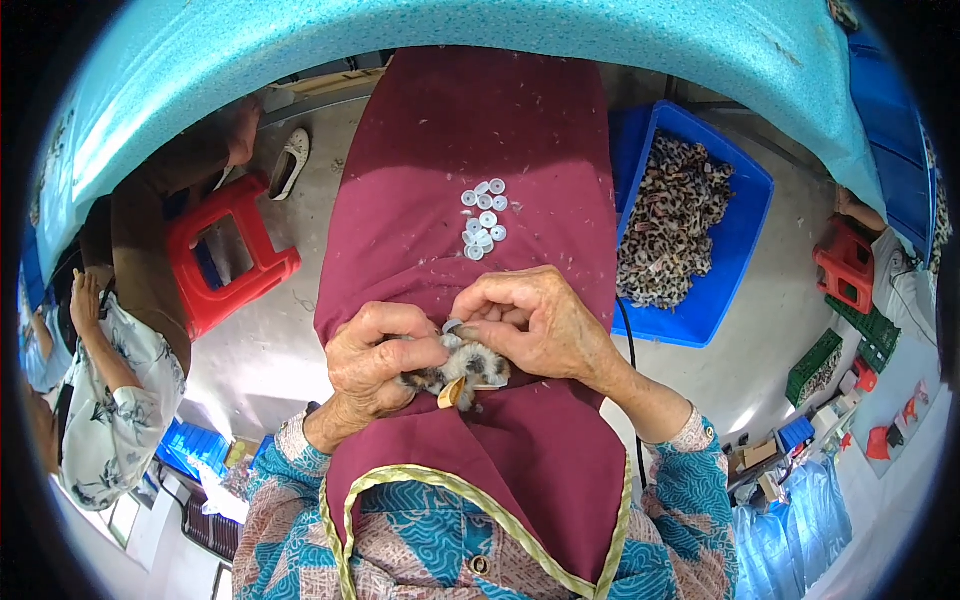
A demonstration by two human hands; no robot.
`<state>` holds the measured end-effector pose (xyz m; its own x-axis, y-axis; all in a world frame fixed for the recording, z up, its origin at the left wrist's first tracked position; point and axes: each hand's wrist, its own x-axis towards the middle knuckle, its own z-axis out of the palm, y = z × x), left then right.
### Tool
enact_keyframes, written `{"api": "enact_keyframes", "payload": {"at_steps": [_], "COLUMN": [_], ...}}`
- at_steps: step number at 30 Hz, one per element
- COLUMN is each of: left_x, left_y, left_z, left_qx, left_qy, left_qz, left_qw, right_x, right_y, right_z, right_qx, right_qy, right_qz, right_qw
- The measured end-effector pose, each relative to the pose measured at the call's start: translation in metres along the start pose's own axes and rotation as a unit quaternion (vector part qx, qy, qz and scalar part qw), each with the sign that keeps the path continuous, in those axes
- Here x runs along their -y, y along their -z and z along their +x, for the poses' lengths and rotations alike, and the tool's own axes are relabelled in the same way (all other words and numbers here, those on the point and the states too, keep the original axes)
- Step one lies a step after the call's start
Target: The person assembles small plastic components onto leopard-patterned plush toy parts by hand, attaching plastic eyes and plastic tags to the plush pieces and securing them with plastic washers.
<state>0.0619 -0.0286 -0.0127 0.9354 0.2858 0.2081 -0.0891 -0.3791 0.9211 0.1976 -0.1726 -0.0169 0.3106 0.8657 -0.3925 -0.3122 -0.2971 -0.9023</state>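
On my lap, a small fluffy plush piece (474, 364) in grey, white and dark tones is gripped between the fingers of my left hand (378, 356). A yellow-gold strip (451, 393) sticks out of its lower side. My right hand (528, 320) is closed from the other side, thumb against the fur, index finger bent over a small white plastic disc (452, 327) at the plush's upper edge. Fingers partly hide the disc. Farther up the dark red apron (450, 130) lie several loose white discs (486, 202) with holes in their middles.
Right of my knees stands a blue bin (700, 325) with spotted furry pieces (675, 225). A turquoise-covered table (480, 25) curves across the far side. At left are a red stool (190, 270) and a seated person (115, 400). A black cable (631, 350) hangs beside my right arm.
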Motion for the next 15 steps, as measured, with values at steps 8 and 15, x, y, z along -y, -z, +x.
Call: {"api": "enact_keyframes", "payload": {"at_steps": [8, 15], "left_x": [-0.001, 0.000], "left_y": [0.001, -0.001], "left_z": [0.001, 0.001], "left_qx": [-0.003, -0.013], "left_qy": [-0.010, -0.008], "left_qz": [0.007, -0.002], "left_qw": [1.000, 1.000], "right_x": [0.003, -0.004], "right_y": [-0.004, -0.011], "right_z": [-0.006, -0.012], "right_qx": [-0.026, -0.063], "right_qy": [0.014, 0.008], "right_qz": [0.024, 0.028], "right_qw": [0.999, 0.998]}}
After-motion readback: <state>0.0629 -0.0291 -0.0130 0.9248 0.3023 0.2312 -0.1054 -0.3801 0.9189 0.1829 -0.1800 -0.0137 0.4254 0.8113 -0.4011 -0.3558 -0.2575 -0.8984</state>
